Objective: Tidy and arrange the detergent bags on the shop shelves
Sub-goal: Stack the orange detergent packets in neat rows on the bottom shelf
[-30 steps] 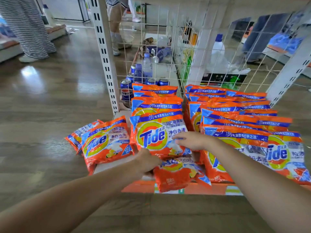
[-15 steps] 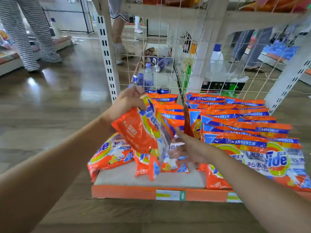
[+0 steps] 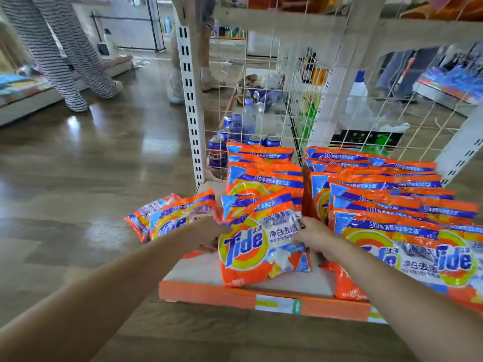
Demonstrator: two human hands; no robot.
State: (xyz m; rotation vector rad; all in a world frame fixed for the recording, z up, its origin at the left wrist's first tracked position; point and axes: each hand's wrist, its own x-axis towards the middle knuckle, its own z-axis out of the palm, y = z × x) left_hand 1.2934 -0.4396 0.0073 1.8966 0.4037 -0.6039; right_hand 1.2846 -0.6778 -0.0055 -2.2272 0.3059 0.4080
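Hands meet on one orange detergent bag (image 3: 261,244) at the front of the low shelf (image 3: 209,293). It leans face-up against the middle stack (image 3: 264,178) behind it, its bottom edge resting on the white shelf board just short of the orange front lip. The left hand (image 3: 206,231) sits at the bag's left edge, fingers curled round behind the plastic so that only the knuckles show; it seems to pinch that edge, though the blur makes the grip hard to confirm. The right hand (image 3: 313,239) lies at the bag's right edge, thumb on the printed front and the other fingers tucked under or behind it, so the bag lies between the two hands. Two loose bags (image 3: 170,218) sprawl off the shelf's left end, just beside the left wrist. A larger stack of bags (image 3: 386,205) fills the right side, touching the right forearm. Behind the wire back panel (image 3: 261,100) stand bottles and cans (image 3: 235,131). Striped trouser legs (image 3: 60,48) stand on the wooden floor (image 3: 78,178) far left.
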